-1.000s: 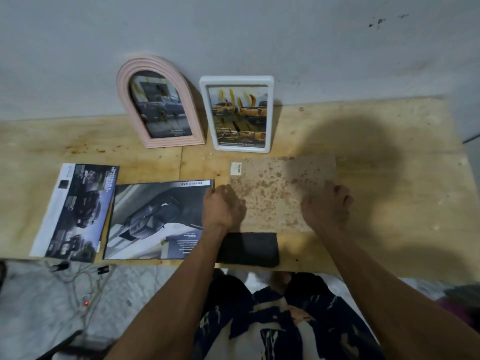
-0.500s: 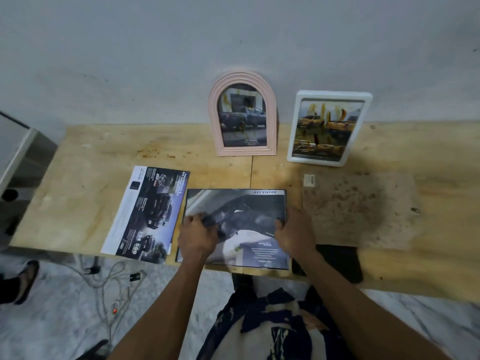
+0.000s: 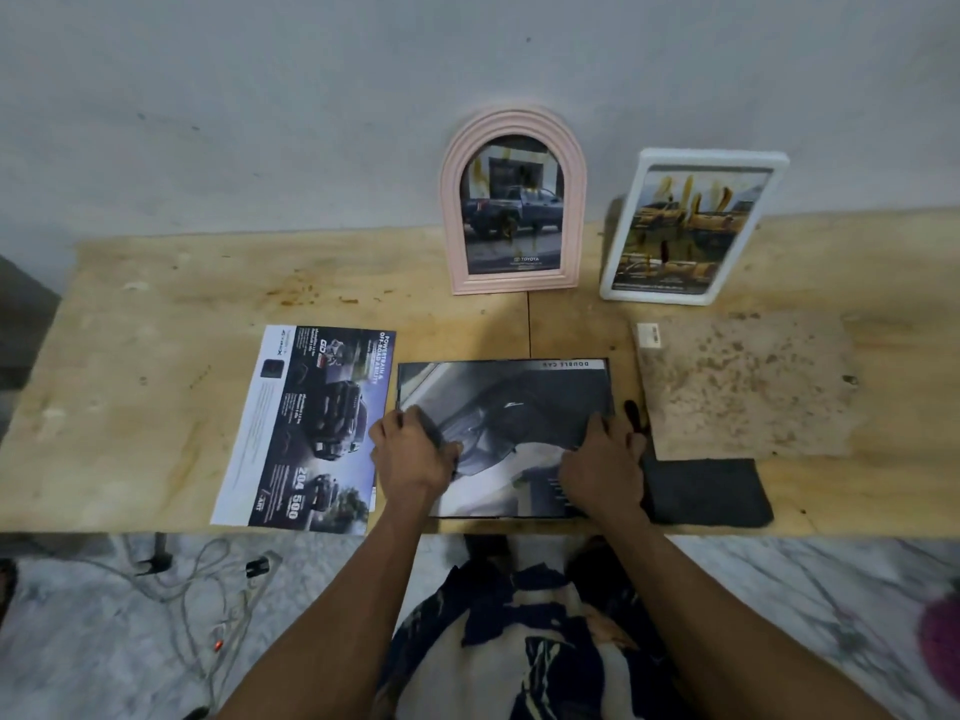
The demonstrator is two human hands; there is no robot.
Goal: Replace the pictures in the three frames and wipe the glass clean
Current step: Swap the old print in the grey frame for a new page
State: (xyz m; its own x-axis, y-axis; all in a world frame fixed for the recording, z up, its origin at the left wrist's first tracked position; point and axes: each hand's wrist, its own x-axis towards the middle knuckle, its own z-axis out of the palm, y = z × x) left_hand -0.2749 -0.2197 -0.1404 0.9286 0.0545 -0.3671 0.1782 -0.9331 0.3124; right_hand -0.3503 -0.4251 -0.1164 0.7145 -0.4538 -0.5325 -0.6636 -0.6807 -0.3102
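Pink arched frame (image 3: 513, 200) and white rectangular frame (image 3: 693, 227) stood against wall, glass smeared; dark truck picture (image 3: 506, 407) lay flat, brochure page (image 3: 309, 428) beside.
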